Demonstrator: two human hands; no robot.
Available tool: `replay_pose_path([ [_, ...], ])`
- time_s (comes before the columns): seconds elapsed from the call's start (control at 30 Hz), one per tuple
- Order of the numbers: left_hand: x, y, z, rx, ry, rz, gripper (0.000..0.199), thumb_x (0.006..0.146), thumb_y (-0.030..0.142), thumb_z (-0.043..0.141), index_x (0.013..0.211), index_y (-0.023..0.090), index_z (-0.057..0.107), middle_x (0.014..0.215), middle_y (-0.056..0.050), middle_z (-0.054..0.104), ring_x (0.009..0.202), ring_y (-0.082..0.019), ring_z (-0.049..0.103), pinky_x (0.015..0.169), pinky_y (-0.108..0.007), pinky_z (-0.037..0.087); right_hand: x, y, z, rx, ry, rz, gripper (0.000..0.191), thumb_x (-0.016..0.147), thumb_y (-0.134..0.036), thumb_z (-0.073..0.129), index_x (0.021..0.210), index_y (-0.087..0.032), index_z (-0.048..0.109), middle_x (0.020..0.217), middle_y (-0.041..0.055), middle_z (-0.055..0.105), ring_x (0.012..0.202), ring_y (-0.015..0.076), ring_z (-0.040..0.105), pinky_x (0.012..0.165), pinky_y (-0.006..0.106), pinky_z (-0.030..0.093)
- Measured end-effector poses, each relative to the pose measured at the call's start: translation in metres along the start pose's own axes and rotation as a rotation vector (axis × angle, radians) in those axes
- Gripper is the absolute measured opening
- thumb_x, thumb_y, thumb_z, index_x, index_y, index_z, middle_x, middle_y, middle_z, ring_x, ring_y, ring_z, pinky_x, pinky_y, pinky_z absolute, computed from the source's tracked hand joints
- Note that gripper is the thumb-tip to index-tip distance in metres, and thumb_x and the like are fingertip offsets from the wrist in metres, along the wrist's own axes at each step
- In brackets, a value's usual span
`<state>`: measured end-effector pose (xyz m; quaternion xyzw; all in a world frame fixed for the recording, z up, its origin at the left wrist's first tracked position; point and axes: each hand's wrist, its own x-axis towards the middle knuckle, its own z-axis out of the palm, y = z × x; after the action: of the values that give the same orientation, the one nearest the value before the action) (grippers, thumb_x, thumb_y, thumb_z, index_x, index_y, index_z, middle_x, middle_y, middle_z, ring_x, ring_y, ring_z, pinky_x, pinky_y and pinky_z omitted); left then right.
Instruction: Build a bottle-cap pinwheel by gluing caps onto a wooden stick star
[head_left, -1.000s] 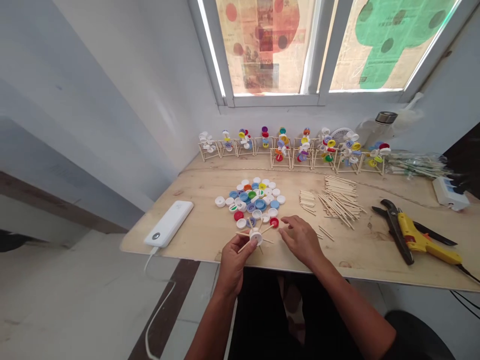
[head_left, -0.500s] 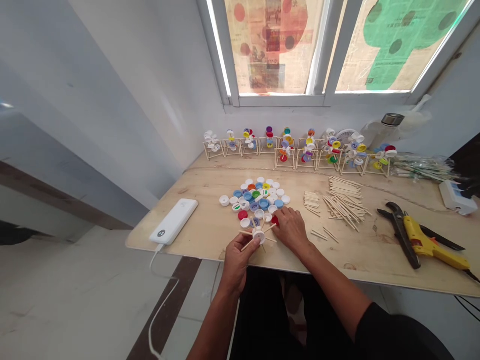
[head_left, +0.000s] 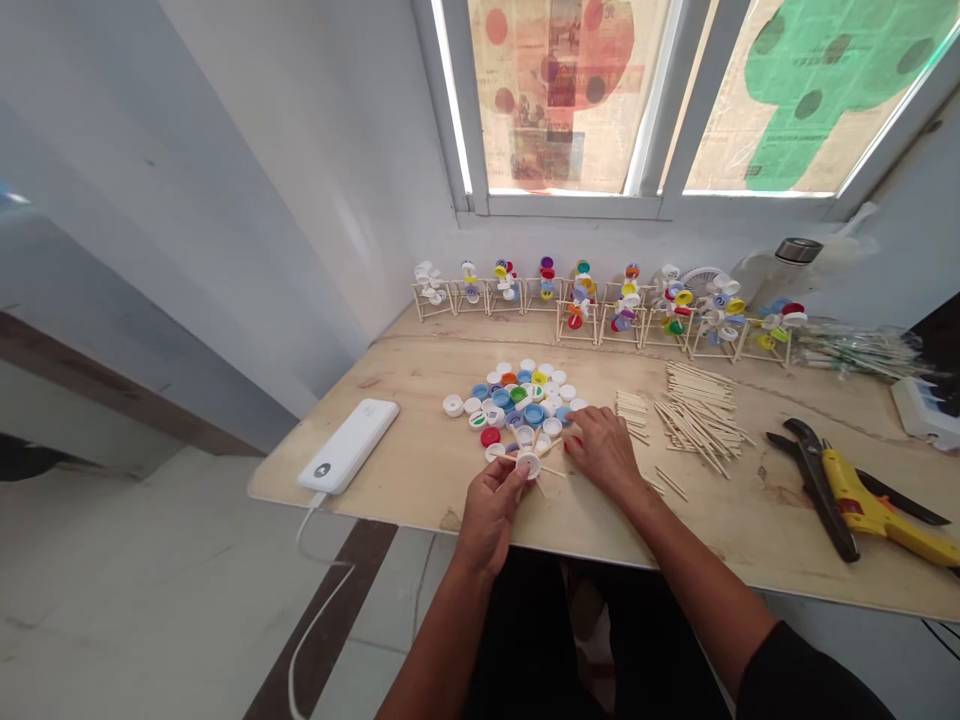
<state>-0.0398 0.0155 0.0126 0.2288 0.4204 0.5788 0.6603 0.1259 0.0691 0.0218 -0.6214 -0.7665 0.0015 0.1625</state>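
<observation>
Holding a white cap hub (head_left: 528, 466) ringed with thin sticks (head_left: 553, 471) like spokes, the left hand (head_left: 487, 505) is closed, thumb and fingers pinching the hub near the front edge of the wooden tabletop (head_left: 420, 485). The right hand (head_left: 604, 450) is just beside it, its fingers curled close at a red cap (head_left: 572, 445) near the outer end of one spoke; they hide most of that cap, so whether they grip it cannot be told. Beyond the hub spreads a heap of loose bottle caps (head_left: 533, 415), mostly white and blue, with some yellow, green, orange and red. To the right of the right hand lie a small bundle of short sticks (head_left: 632, 408), a bigger pile of long sticks (head_left: 701, 412) and a few loose sticks (head_left: 670, 483). Farther right, a yellow glue gun (head_left: 862, 500) overlaps a black two-armed tool (head_left: 817, 495). At the left rests a white power bank (head_left: 349, 445), plugged into a white cable (head_left: 319, 500). Along the back, a row of cap wheels (head_left: 583, 295) on stick frames stands below the window (head_left: 570, 206)
</observation>
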Motion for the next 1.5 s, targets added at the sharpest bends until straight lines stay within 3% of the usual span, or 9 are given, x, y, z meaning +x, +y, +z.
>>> replay_pose_path([
  [0.17,0.006,-0.001,0.0,-0.007,0.002,-0.016,0.032,0.057,0.029,0.081,0.078,0.013,0.064,0.086,-0.005,0.068,0.078,-0.014,0.062,0.079,-0.027,0.049,0.041,0.007,-0.003,-0.059,-0.012,0.0,0.024,0.086,-0.026,0.05,0.102,-0.022,0.067,0.105,0.0093,0.064,0.098,0.0245,0.048,0.078,0.036,0.031],
  [0.4,0.005,-0.001,-0.002,0.004,0.007,0.0,0.028,0.06,0.03,0.08,0.077,0.013,0.065,0.083,-0.004,0.067,0.077,-0.013,0.062,0.08,-0.026,0.049,0.085,0.008,0.015,-0.093,-0.059,-0.069,0.018,0.081,-0.022,0.056,0.088,-0.021,0.072,0.099,0.0107,0.066,0.1,0.0258,0.046,0.08,0.037,0.03],
  [0.63,0.005,0.001,-0.002,-0.019,-0.016,-0.006,0.027,0.06,0.029,0.08,0.074,0.013,0.064,0.078,-0.002,0.064,0.074,-0.012,0.06,0.082,-0.028,0.049,0.096,0.008,0.018,-0.085,-0.059,-0.141,0.017,0.079,-0.017,0.055,0.081,-0.019,0.072,0.097,0.0117,0.065,0.098,0.0259,0.045,0.08,0.038,0.03],
  [0.83,-0.002,0.003,-0.005,-0.064,0.004,-0.024,0.03,0.058,0.028,0.081,0.079,0.014,0.065,0.084,-0.005,0.068,0.084,-0.016,0.064,0.086,-0.03,0.048,0.093,0.01,0.002,-0.05,0.024,-0.085,0.019,0.083,-0.023,0.054,0.086,-0.02,0.072,0.099,0.0103,0.064,0.1,0.0263,0.044,0.08,0.038,0.029],
  [1.0,-0.029,0.006,-0.024,-0.147,0.038,-0.087,0.035,0.059,0.029,0.08,0.087,0.014,0.066,0.094,-0.011,0.071,0.092,-0.025,0.066,0.086,-0.034,0.05,0.08,-0.034,-0.005,0.159,0.113,-0.184,0.014,0.082,-0.026,0.057,0.082,-0.022,0.071,0.097,0.0071,0.064,0.1,0.0242,0.045,0.082,0.036,0.03],
  [1.17,-0.061,0.012,-0.05,-0.188,0.088,-0.117,0.036,0.06,0.028,0.079,0.092,0.014,0.069,0.095,-0.011,0.071,0.095,-0.027,0.066,0.086,-0.034,0.051,0.068,-0.101,0.017,0.147,-0.033,-0.435,0.016,0.085,-0.024,0.054,0.086,-0.021,0.069,0.098,0.0066,0.064,0.098,0.0222,0.045,0.084,0.036,0.031],
  [1.27,-0.071,0.015,-0.059,-0.195,0.112,-0.099,0.037,0.058,0.03,0.081,0.09,0.014,0.07,0.094,-0.011,0.071,0.094,-0.027,0.066,0.084,-0.034,0.052,0.066,-0.124,0.031,0.083,-0.1,-0.546,0.017,0.085,-0.023,0.052,0.085,-0.019,0.069,0.096,0.0078,0.064,0.099,0.0228,0.045,0.084,0.037,0.031],
  [1.37,-0.071,0.02,-0.061,-0.176,0.133,-0.092,0.034,0.06,0.031,0.08,0.087,0.014,0.07,0.097,-0.011,0.071,0.093,-0.025,0.066,0.083,-0.032,0.053,0.064,-0.129,0.036,0.075,-0.113,-0.559,0.015,0.084,-0.022,0.054,0.084,-0.019,0.069,0.094,0.0075,0.065,0.098,0.0224,0.046,0.085,0.037,0.032],
  [1.5,-0.059,0.029,-0.056,-0.167,0.152,-0.075,0.032,0.061,0.029,0.079,0.087,0.013,0.068,0.103,-0.012,0.069,0.097,-0.024,0.064,0.084,-0.031,0.053,0.058,-0.105,0.024,0.103,-0.071,-0.469,0.018,0.085,-0.026,0.053,0.094,-0.02,0.068,0.102,0.0071,0.065,0.102,0.0232,0.047,0.087,0.037,0.033],
])
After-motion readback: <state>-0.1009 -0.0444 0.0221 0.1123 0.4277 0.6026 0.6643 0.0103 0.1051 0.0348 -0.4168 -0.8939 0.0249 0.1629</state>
